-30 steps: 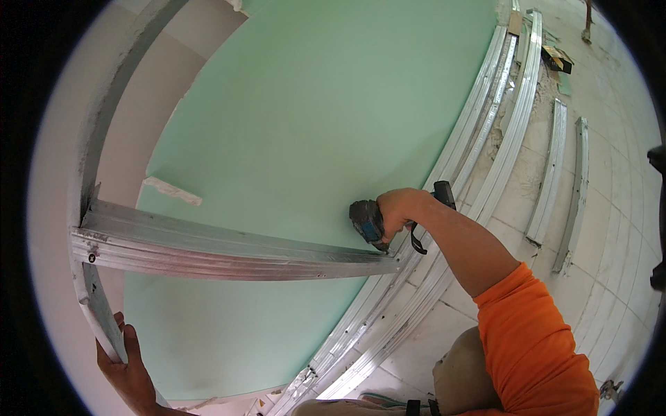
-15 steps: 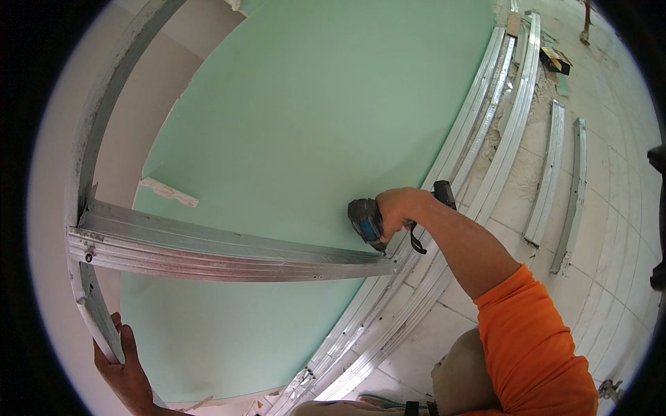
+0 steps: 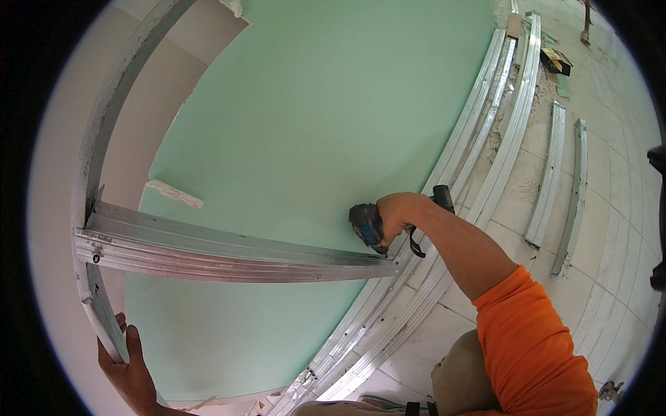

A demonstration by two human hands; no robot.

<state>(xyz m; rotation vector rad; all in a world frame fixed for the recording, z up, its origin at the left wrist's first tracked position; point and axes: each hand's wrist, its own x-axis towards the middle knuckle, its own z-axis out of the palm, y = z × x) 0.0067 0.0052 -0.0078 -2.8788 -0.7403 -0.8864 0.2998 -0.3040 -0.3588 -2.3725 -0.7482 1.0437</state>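
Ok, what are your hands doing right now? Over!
Right hand grips cordless drill, tip at joint of metal stud and floor track. Left hand steadies upright track. Green board behind. Nothing in the way.

right hand (image 3: 397, 213) hides the drill (image 3: 368, 227) grip.

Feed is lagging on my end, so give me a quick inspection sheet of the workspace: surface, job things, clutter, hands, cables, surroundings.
Surface: pale green plasterboard sheet, bare.
Job's things: silver metal stud crossing the board to the silver floor track; grey and blue cordless driver tipped at their joint.
Clutter: loose silver metal channels on the white tiled floor; white scrap strip.
Hands: right hand grips the driver; left hand holds the upright silver edge stud.
Cables: nothing seen.
Surroundings: white wall at left.
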